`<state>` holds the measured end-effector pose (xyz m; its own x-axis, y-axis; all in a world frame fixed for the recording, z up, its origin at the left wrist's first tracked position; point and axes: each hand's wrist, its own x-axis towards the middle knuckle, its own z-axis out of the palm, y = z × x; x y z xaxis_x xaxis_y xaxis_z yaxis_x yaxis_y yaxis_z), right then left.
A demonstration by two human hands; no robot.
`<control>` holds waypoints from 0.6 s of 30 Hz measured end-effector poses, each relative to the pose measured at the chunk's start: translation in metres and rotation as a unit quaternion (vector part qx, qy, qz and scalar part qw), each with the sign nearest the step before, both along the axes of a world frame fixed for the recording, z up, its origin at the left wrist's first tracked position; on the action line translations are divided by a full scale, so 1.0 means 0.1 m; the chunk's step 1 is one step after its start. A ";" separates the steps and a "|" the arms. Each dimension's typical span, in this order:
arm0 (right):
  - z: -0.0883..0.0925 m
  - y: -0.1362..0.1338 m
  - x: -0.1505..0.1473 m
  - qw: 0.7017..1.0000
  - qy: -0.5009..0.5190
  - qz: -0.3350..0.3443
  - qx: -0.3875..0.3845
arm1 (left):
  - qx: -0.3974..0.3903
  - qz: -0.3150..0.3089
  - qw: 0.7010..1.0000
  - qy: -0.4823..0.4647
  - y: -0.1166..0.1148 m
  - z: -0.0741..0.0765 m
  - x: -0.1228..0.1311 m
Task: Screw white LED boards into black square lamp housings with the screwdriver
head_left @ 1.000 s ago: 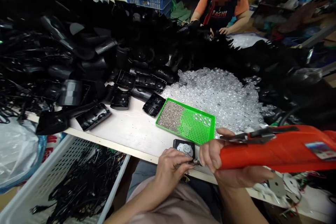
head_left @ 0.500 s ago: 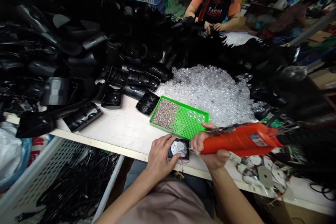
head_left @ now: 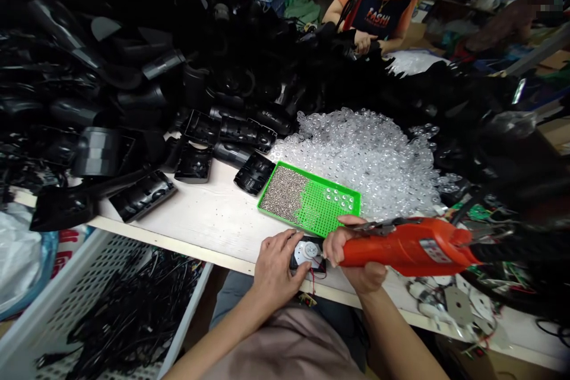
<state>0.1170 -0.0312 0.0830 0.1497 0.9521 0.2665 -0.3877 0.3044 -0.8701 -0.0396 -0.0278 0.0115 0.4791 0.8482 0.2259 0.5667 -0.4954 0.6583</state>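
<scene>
My left hand grips a small black plastic housing with a round silver motor in it, and thin red wires hang below it. The housing sits at the table's front edge, partly hidden by my fingers. My right hand is shut around the body of an orange handheld tool with a metal nose. That hand lies right beside the housing, and its knuckles hide the part where the tool's tip meets it.
A green pegboard tray holds small metal pieces on a white table, with clear plastic domes and black plastic housings heaped behind. A white basket of black cords sits below left. A co-worker works across the pile.
My right hand and the tool have drawn in against the housing. My left hand has shifted from a small metal piece onto the housing. The view has tilted slightly.
</scene>
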 end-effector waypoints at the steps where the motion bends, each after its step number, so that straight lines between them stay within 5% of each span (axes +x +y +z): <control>1: 0.01 0.00 -0.01 1.000 0.000 0.003 0.000 | -0.002 0.000 1.000 0.001 0.00 0.00 0.00; 11: 0.25 -0.04 0.07 0.999 0.025 -0.034 -0.009 | 0.012 0.002 1.000 -0.024 -0.01 0.00 -0.03; 18: 0.40 -0.08 0.10 0.997 0.074 -0.007 0.010 | 0.029 -0.008 0.988 -0.149 -0.09 0.20 0.07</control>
<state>0.1265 -0.0395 0.1226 0.2011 0.9444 0.2601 -0.5071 0.3275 -0.7972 -0.0324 -0.0364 0.0312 0.3962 0.8229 0.4073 0.3437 -0.5442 0.7653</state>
